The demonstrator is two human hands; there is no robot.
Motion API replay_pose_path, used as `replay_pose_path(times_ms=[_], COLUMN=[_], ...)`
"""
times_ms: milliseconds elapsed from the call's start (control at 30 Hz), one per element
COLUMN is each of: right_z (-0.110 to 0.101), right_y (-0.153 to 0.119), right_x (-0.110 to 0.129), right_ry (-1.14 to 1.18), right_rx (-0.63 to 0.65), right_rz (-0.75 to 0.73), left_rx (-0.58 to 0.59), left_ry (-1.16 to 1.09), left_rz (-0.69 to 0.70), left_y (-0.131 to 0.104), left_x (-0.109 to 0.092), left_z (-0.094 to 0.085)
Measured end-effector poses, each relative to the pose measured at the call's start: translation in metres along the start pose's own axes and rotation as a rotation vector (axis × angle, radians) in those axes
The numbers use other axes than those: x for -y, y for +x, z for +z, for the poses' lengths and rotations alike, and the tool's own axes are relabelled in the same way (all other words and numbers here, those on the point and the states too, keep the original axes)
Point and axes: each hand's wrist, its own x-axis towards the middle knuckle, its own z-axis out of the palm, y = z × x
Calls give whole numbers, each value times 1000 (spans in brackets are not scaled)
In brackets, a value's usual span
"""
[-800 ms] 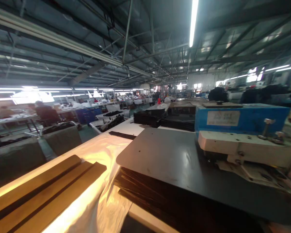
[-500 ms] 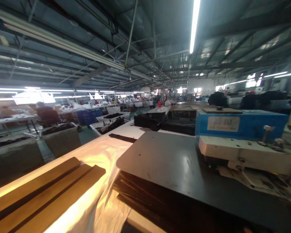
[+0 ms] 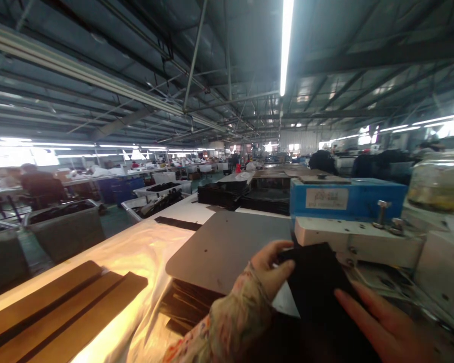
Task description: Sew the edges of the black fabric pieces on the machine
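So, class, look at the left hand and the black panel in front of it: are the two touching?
Touching. The head view shows the left hand's thumb lapping over the black panel's upper left corner, with no gap between.

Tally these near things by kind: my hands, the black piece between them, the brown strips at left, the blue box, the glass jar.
Hands: 2
Black piece: 1
Brown strips: 3
Blue box: 1
Glass jar: 1
Total: 8
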Motion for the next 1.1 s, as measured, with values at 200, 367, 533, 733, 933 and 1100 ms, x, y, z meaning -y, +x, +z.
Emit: replay_pose_path(times_ms=[200,367,533,733,933,1100], right_z=[14,22,26,28,27,30], right_y=[34,37,38,37,31,27], right_x=[-17,-33,-33,-27,-25,-20], right_ry=[127,69,60,-79,-179,-293], right_rx=[310,302,179,131,66,49], right_rz=[88,99,86,-43,-195,-354], left_rx=[134,232,246,249,245,237], left_ry=[146,-42,-156,-73,-85,-235], left_rz=[-139,-200,-206,-231,-258,-335], left_y=[56,67,63,57,57,58], left_x=[70,91,89,77,71,69], left_z=[5,28,31,27,26,26])
